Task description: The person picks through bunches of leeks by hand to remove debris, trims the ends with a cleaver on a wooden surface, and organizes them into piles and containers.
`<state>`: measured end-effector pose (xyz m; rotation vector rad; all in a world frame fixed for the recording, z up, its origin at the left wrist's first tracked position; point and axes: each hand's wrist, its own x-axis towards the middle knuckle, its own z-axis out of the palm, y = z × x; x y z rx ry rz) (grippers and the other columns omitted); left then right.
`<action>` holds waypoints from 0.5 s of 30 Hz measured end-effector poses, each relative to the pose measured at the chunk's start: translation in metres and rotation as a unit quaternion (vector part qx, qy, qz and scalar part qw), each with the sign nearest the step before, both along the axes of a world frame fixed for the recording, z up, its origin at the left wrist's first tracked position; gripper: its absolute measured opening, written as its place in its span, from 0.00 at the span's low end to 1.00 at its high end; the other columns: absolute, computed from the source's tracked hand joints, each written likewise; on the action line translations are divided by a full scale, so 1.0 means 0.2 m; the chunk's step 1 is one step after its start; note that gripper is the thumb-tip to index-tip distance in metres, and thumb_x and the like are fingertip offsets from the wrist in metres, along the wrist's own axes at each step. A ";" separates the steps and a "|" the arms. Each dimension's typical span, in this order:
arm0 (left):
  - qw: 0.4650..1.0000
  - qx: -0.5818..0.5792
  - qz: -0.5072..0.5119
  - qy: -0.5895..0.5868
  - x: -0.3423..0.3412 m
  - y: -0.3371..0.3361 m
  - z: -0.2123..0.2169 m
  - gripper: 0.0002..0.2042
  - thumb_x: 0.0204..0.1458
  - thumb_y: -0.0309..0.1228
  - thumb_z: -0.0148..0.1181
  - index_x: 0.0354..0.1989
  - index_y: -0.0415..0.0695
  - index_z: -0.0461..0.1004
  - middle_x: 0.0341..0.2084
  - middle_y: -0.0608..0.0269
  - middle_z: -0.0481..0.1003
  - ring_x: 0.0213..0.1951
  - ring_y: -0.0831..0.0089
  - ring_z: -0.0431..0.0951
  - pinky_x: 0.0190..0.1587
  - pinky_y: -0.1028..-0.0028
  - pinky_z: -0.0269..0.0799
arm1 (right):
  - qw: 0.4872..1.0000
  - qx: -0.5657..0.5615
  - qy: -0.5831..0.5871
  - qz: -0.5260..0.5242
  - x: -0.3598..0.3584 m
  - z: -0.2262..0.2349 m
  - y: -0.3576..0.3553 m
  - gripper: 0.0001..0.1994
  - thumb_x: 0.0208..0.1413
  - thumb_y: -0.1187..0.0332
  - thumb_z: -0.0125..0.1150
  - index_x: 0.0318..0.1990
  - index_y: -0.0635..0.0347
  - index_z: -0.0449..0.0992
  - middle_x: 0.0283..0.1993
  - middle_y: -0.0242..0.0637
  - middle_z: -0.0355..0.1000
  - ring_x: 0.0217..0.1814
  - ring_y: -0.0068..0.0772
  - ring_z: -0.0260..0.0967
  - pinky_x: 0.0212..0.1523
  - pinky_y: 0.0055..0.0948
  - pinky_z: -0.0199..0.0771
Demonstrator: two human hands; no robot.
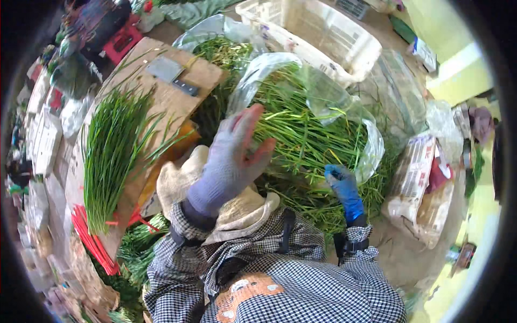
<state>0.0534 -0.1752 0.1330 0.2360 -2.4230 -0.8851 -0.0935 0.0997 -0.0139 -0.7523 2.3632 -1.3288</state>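
My left hand (229, 159), in a grey knitted glove with pinkish fingers, is raised above the near left side of a clear plastic bag (371, 145). Its thumb and fingers are spread with nothing between them. Long green chives (301, 124) fill the open bag in a loose heap. At the right edge of that heap, my right hand (344, 188) wears a blue glove. Its fingers are curled together against the green blades; whether a blade is pinched in them is too small to tell.
A neat chive bundle (113, 151) lies on a tilted board (177, 116) at left, with a cleaver (168, 71) above it. Red ties (94, 239) hang at the board's near edge. A white crate (350, 48) stands behind the bag, another basket (412, 188) at right.
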 end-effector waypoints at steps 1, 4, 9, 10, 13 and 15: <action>0.999 -0.018 -0.007 -0.028 -0.06 0.03 -0.10 0.24 0.44 0.27 0.59 0.51 0.37 0.62 0.46 0.47 0.66 0.48 0.54 0.67 0.50 0.67 0.63 | 0.999 -0.021 -0.017 -0.028 -0.02 0.00 0.02 0.10 0.45 0.69 0.60 0.36 0.64 0.75 0.32 0.42 0.73 0.33 0.34 0.72 0.37 0.26 0.71; 0.975 -0.022 -0.030 -0.219 -0.17 0.10 -0.41 0.20 0.46 0.35 0.57 0.46 0.39 0.65 0.40 0.46 0.68 0.43 0.50 0.68 0.43 0.61 0.67 | 0.999 0.024 0.048 0.008 -0.10 0.00 -0.03 0.12 0.44 0.69 0.61 0.38 0.62 0.75 0.34 0.41 0.72 0.34 0.34 0.72 0.36 0.27 0.71; 0.932 -0.002 -0.076 -0.354 -0.19 0.13 -0.62 0.17 0.49 0.37 0.52 0.44 0.41 0.66 0.35 0.46 0.70 0.40 0.49 0.70 0.41 0.59 0.67 | 0.976 0.027 0.190 0.101 -0.17 0.07 -0.38 0.18 0.42 0.66 0.62 0.43 0.56 0.73 0.37 0.43 0.72 0.37 0.41 0.71 0.38 0.33 0.71; 0.948 0.004 -0.070 -0.311 -0.19 0.12 -0.61 0.17 0.49 0.37 0.51 0.44 0.41 0.67 0.33 0.46 0.70 0.39 0.48 0.70 0.40 0.58 0.67 | 0.972 0.025 0.204 0.117 -0.19 0.06 -0.45 0.19 0.42 0.65 0.62 0.45 0.56 0.72 0.38 0.43 0.71 0.38 0.42 0.71 0.38 0.33 0.71; 0.921 0.063 -0.092 -0.373 -0.17 0.02 -0.67 0.16 0.49 0.36 0.52 0.42 0.40 0.68 0.29 0.48 0.72 0.35 0.52 0.72 0.38 0.61 0.68 | 0.959 0.055 0.223 0.167 -0.27 0.02 -0.68 0.22 0.41 0.64 0.62 0.48 0.53 0.70 0.40 0.42 0.70 0.40 0.44 0.69 0.39 0.35 0.70; 0.897 0.261 -0.066 -0.351 -0.13 -0.03 -0.69 0.14 0.50 0.36 0.52 0.41 0.39 0.69 0.28 0.54 0.73 0.31 0.64 0.74 0.35 0.69 0.69 | 0.950 0.122 0.202 0.203 -0.32 0.01 -0.83 0.24 0.41 0.64 0.62 0.50 0.51 0.68 0.40 0.41 0.70 0.40 0.44 0.69 0.40 0.36 0.70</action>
